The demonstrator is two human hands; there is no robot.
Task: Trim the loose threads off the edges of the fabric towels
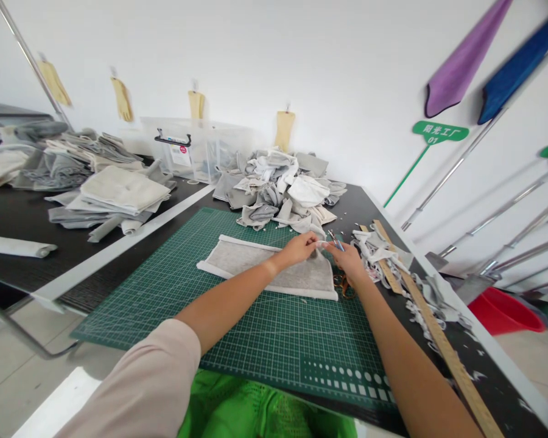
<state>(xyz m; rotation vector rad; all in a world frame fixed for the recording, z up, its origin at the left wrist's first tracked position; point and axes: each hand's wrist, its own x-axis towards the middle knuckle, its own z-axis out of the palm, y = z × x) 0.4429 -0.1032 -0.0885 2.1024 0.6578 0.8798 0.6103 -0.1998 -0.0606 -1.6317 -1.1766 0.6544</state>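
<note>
A person's left hand (pixel 299 249) and right hand (pixel 349 260) meet above a green gridded cutting mat (pixel 237 316), both curled closed in a tight pinch on a narrow pale fabric strip (pixel 322 244) held between them. A slim blue-handled metal tool (pixel 335 241) rises at the right hand's fingertips; whether those fingers grip it is too small to tell. Just below that hand, orange-handled scissors (pixel 343 286) lie partly hidden at the mat's edge. A flat grey fabric panel with white edging (pixel 269 267) lies on the mat directly under the left wrist.

The mat rests on a black desk (pixel 374 204), with a heap of crumpled grey and white fabric offcuts (pixel 283 194) beyond it. To the right, a long wooden ruler (pixel 442 347) runs along the desk among tangled pale fabric scraps (pixel 379 255). A neighbouring black desk (pixel 27 213) carries folded stacks of grey and cream fabric (pixel 123 191), and a clear plastic storage bin (pixel 196 149) stands against the white wall. Cream gloves (pixel 121 100) hang along that wall, beside a purple cloth (pixel 461 61), a blue cloth (pixel 520 67) and a green sign on a stake (pixel 438 132). A red plastic basin (pixel 505 310) sits on the floor at right.
</note>
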